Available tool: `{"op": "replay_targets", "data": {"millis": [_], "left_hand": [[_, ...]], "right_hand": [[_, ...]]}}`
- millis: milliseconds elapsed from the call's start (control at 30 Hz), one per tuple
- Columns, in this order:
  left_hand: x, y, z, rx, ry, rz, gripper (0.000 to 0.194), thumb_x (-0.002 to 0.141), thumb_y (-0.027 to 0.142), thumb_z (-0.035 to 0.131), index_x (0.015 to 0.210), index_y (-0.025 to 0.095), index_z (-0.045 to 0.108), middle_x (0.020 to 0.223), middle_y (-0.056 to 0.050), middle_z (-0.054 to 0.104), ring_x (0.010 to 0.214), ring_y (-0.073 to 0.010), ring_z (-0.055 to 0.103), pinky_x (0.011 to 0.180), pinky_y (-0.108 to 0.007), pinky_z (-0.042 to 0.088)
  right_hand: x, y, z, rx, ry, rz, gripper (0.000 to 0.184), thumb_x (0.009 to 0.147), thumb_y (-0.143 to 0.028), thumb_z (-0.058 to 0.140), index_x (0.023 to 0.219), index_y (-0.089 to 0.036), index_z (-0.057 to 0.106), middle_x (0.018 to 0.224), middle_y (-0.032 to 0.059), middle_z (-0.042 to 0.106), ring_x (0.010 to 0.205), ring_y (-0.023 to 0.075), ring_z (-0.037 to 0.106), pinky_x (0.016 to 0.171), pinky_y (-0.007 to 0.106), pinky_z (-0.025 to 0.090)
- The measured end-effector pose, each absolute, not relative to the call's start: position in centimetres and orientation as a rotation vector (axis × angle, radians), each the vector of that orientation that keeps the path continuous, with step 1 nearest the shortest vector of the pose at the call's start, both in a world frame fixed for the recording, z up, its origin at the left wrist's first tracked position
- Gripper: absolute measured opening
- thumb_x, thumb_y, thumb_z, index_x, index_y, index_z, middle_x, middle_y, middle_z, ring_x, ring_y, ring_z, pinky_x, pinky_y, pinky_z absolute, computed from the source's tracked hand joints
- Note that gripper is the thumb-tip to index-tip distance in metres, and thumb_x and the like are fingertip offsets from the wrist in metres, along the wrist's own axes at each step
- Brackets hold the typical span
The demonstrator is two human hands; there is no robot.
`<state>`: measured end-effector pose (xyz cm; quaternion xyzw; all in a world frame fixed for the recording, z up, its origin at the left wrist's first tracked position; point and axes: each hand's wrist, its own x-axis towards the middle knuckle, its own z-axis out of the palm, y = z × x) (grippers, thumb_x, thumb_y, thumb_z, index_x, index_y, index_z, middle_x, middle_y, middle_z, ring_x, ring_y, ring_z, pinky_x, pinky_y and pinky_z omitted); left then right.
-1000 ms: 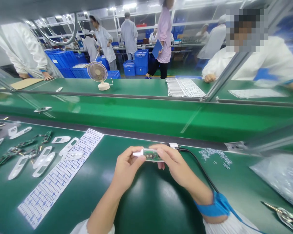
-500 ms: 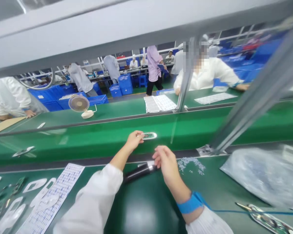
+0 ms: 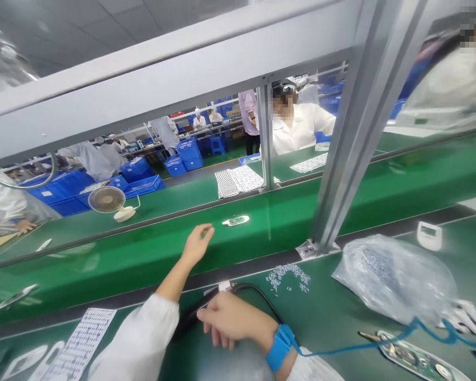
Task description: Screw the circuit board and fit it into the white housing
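On the green conveyor lies a slim white-edged device with an exposed green circuit board (image 3: 237, 220). My left hand (image 3: 198, 243) hovers just left of it, apart from it, fingers loosely bent with nothing between them. My right hand (image 3: 232, 317), with a blue wrist strap (image 3: 281, 346), is in front of a dark cylindrical tool (image 3: 186, 317) and partly covers it. Its fingers hang loosely bent and apart, with no object visible in them. A black cable (image 3: 264, 298) curves out behind that wrist. Small screws (image 3: 289, 277) lie scattered farther right.
A clear plastic bag (image 3: 396, 275) and another device with its circuit board exposed (image 3: 416, 357) are on the right. A metal post (image 3: 349, 137) rises beside the conveyor. On the left lies a printed label sheet (image 3: 81, 341). Across the belt are a small fan (image 3: 107, 200) and co-workers.
My left hand has let go of the device on the conveyor and drawn back left. My right hand has moved down and left, over the dark tool. The view has turned to the right.
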<state>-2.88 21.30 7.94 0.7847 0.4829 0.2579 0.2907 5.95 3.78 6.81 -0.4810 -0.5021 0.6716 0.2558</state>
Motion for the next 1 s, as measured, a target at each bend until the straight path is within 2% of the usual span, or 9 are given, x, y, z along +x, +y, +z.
{"op": "replay_targets", "data": {"millis": [100, 167, 333, 433, 567, 667, 767, 900, 1000], "left_hand": [[-9.9, 14.7, 7.0, 2.299, 1.198, 0.737, 0.033, 0.096, 0.044, 0.053, 0.112, 0.020, 0.069, 0.117, -0.010, 0.071, 0.111, -0.0276, 0.064, 0.100, -0.044, 0.049], [-13.5, 10.3, 5.4, 2.495, 1.201, 0.731, 0.030, 0.096, 0.039, 0.055, 0.116, 0.022, 0.068, 0.118, -0.009, 0.071, 0.111, -0.0286, 0.065, 0.099, -0.047, 0.050], [-14.6, 4.4, 1.7, 2.716, 1.415, 0.629, 0.035, 0.095, 0.025, 0.060, 0.129, 0.020, 0.062, 0.118, -0.012, 0.071, 0.107, -0.0296, 0.066, 0.093, -0.048, 0.052], [-12.8, 4.3, 1.4, 2.748, 1.461, 0.699, 0.031, 0.096, 0.021, 0.058, 0.126, 0.017, 0.063, 0.120, -0.014, 0.070, 0.106, -0.0289, 0.065, 0.094, -0.048, 0.051], [-9.9, 4.3, 2.7, 2.681, 1.410, 0.970, 0.030, 0.099, 0.024, 0.054, 0.127, 0.016, 0.064, 0.121, -0.014, 0.070, 0.107, -0.0283, 0.064, 0.095, -0.046, 0.050], [-6.6, 3.6, 3.8, 2.567, 1.274, 1.191, 0.032, 0.101, 0.029, 0.052, 0.129, 0.018, 0.063, 0.124, -0.013, 0.070, 0.108, -0.0279, 0.063, 0.099, -0.047, 0.048], [-3.5, 2.9, 4.0, 2.383, 1.084, 1.379, 0.033, 0.102, 0.031, 0.050, 0.129, 0.019, 0.063, 0.127, -0.013, 0.069, 0.113, -0.0279, 0.062, 0.104, -0.047, 0.045], [-1.7, 2.8, 2.4, 2.082, 0.943, 1.349, 0.030, 0.102, 0.026, 0.043, 0.112, 0.020, 0.070, 0.110, -0.011, 0.074, 0.101, -0.0237, 0.068, 0.091, -0.039, 0.052], [-1.6, 3.3, 1.3, 1.955, 0.924, 1.249, 0.027, 0.101, 0.028, 0.045, 0.105, 0.020, 0.071, 0.098, -0.009, 0.074, 0.086, -0.0203, 0.069, 0.080, -0.033, 0.054]], "right_hand": [[5.4, 3.5, 6.5, -1.360, -1.403, 1.834, 0.032, 0.093, -0.026, 0.052, 0.062, -0.019, 0.056, 0.049, -0.0010, 0.057, 0.030, 0.0105, 0.045, 0.030, 0.019, 0.037], [5.1, 3.3, 6.1, -1.384, -1.422, 1.814, 0.030, 0.091, -0.023, 0.052, 0.062, -0.019, 0.056, 0.047, -0.0011, 0.056, 0.030, 0.0105, 0.044, 0.029, 0.019, 0.036], [5.1, 2.9, 5.0, -1.389, -1.494, 1.783, 0.020, 0.090, -0.021, 0.051, 0.071, -0.018, 0.059, 0.053, -0.0005, 0.060, 0.036, 0.0092, 0.048, 0.032, 0.015, 0.038], [5.6, 2.8, 5.1, -1.377, -1.551, 1.778, 0.023, 0.091, -0.032, 0.055, 0.076, -0.016, 0.062, 0.063, 0.0031, 0.065, 0.042, 0.0087, 0.052, 0.036, 0.014, 0.040], [6.1, 2.2, 5.8, -1.301, -1.487, 1.771, 0.044, 0.087, -0.058, 0.065, 0.080, -0.014, 0.066, 0.079, 0.0078, 0.069, 0.053, 0.0116, 0.059, 0.041, 0.019, 0.046], [7.0, 2.0, 6.5, -1.107, -1.116, 1.417, 0.047, 0.079, -0.062, 0.073, 0.090, -0.017, 0.067, 0.087, 0.0070, 0.070, 0.075, 0.0189, 0.068, 0.059, 0.028, 0.057], [9.3, 2.3, 7.3, -0.930, -0.763, 0.929, 0.049, 0.072, -0.053, 0.082, 0.104, -0.019, 0.066, 0.086, 0.0047, 0.073, 0.084, 0.0211, 0.068, 0.081, 0.037, 0.057], [14.8, 1.5, 8.2, -0.885, -0.518, 0.541, 0.040, 0.071, -0.047, 0.076, 0.097, -0.021, 0.059, 0.056, -0.0058, 0.060, 0.059, 0.0184, 0.061, 0.069, 0.038, 0.056], [18.1, -0.3, 8.1, -0.909, -0.468, 0.436, 0.038, 0.073, -0.043, 0.074, 0.100, -0.025, 0.054, 0.054, -0.0100, 0.054, 0.050, 0.0152, 0.054, 0.059, 0.032, 0.051]]}}
